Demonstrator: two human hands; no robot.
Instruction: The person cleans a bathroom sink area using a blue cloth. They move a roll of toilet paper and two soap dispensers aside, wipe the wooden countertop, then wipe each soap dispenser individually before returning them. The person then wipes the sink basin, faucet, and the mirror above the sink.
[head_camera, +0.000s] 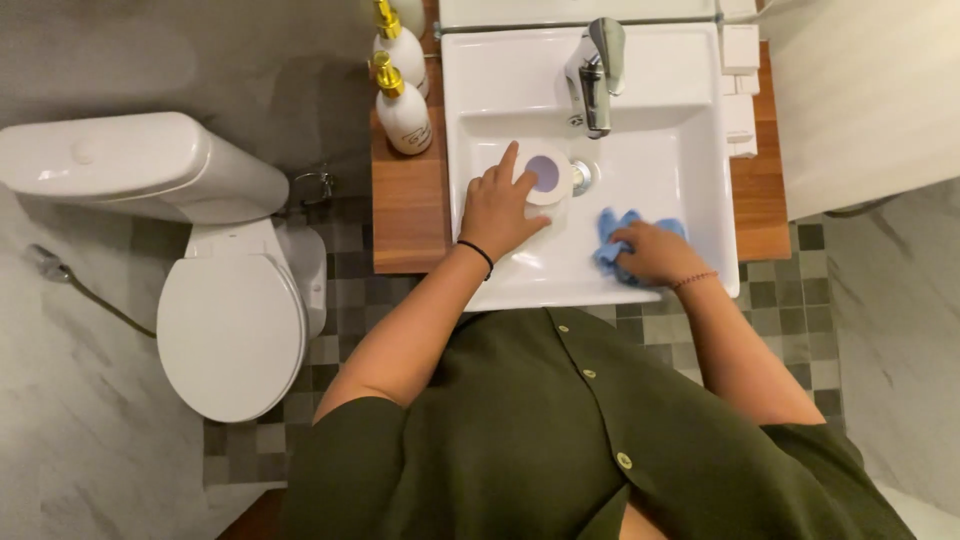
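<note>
Blue cloth (615, 240), soft and limp, lies bunched in the white basin (690, 170) under our right hand (655, 255), fingers pressed onto it. Our left hand (497, 210) closes around a white cup (545, 175) beside the drain; light, likely slick, best held at the wall.

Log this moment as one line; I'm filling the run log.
left hand: holds white round container in sink basin | right hand: presses blue cloth on basin | faucet: no water visible
</note>
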